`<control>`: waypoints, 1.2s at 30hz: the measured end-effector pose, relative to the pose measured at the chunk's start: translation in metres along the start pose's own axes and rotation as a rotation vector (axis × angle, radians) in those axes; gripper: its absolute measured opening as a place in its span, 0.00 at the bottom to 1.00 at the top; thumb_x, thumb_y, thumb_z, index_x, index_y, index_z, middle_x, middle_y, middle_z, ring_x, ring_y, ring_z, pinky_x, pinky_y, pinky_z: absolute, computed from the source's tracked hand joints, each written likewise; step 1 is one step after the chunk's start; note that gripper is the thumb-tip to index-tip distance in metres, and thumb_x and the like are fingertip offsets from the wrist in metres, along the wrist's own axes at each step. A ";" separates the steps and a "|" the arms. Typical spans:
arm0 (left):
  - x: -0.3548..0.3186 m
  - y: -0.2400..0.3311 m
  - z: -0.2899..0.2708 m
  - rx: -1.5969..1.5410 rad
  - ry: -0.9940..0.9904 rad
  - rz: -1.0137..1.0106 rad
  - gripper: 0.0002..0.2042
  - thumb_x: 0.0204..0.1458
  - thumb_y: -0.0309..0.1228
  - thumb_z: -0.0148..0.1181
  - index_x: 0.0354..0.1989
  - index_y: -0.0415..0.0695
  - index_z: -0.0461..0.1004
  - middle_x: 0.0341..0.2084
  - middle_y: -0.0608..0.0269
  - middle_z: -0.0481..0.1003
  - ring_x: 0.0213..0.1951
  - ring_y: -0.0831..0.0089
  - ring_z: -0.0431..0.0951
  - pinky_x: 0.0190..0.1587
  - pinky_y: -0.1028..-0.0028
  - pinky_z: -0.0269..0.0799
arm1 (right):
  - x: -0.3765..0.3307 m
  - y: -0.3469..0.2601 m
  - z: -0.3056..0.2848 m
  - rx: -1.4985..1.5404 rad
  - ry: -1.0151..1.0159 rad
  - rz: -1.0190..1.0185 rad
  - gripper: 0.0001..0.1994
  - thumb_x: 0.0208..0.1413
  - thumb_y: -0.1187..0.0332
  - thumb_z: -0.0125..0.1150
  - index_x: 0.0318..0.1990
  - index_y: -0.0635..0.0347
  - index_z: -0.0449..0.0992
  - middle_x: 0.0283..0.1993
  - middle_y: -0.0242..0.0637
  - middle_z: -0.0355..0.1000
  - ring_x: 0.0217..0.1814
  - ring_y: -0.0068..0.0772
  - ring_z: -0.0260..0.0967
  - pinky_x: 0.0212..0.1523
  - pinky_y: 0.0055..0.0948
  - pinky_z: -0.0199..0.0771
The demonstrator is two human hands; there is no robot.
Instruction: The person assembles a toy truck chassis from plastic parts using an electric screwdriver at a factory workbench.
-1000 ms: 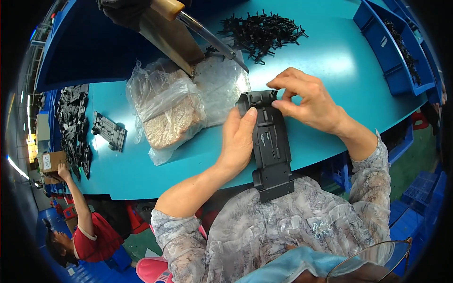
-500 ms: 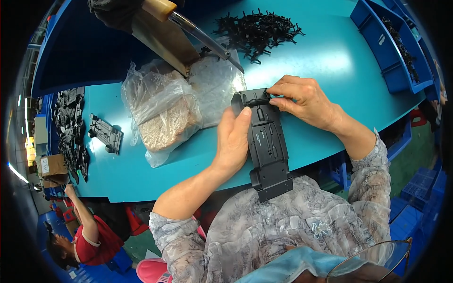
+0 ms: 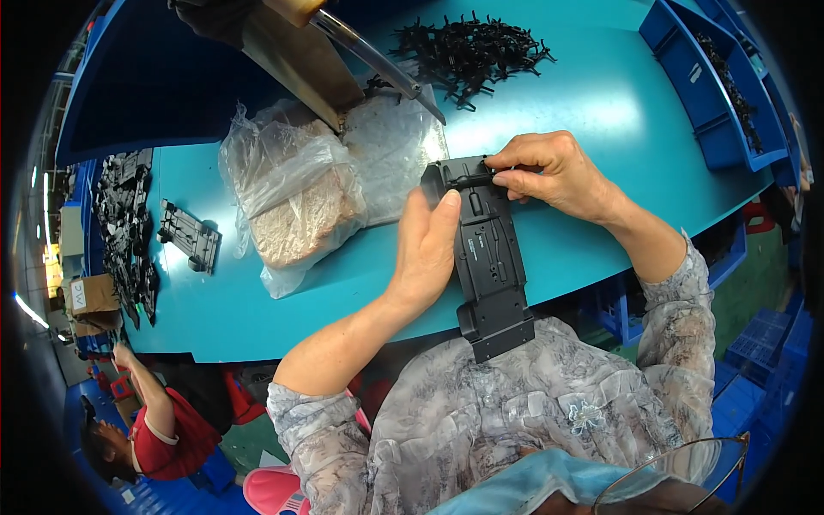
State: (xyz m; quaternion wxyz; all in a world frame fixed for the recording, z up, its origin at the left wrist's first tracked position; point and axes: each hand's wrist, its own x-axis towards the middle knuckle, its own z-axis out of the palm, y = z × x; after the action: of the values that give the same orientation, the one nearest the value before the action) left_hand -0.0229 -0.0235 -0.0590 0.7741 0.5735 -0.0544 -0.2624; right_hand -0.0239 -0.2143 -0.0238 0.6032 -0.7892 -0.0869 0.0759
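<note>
At the near edge of the teal table (image 3: 601,112), I hold a long black plastic chassis (image 3: 491,257), its far end on the tabletop and its near end over my lap. My left hand (image 3: 427,253) braces its nine o'clock side, fingers flat and loosely closed. My right hand (image 3: 554,172) pinches a small black piece at its twelve o'clock end. Clear plastic bags (image 3: 300,184) lie toward ten o'clock, a heap of black parts (image 3: 468,51) at twelve.
</note>
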 end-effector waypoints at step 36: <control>-0.007 0.007 0.009 0.060 -0.059 0.044 0.14 0.53 0.35 0.42 0.38 0.35 0.57 0.30 0.62 0.65 0.30 0.82 0.65 0.32 0.81 0.64 | -0.010 -0.011 0.005 -0.055 0.019 0.102 0.08 0.44 0.76 0.54 0.33 0.70 0.70 0.19 0.33 0.67 0.19 0.16 0.63 0.17 0.15 0.64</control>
State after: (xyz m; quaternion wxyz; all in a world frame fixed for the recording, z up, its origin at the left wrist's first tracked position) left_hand -0.0301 -0.0261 -0.0484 0.7604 0.5870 -0.0975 -0.2604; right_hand -0.0353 -0.2087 -0.0141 0.5773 -0.8097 -0.0431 0.0965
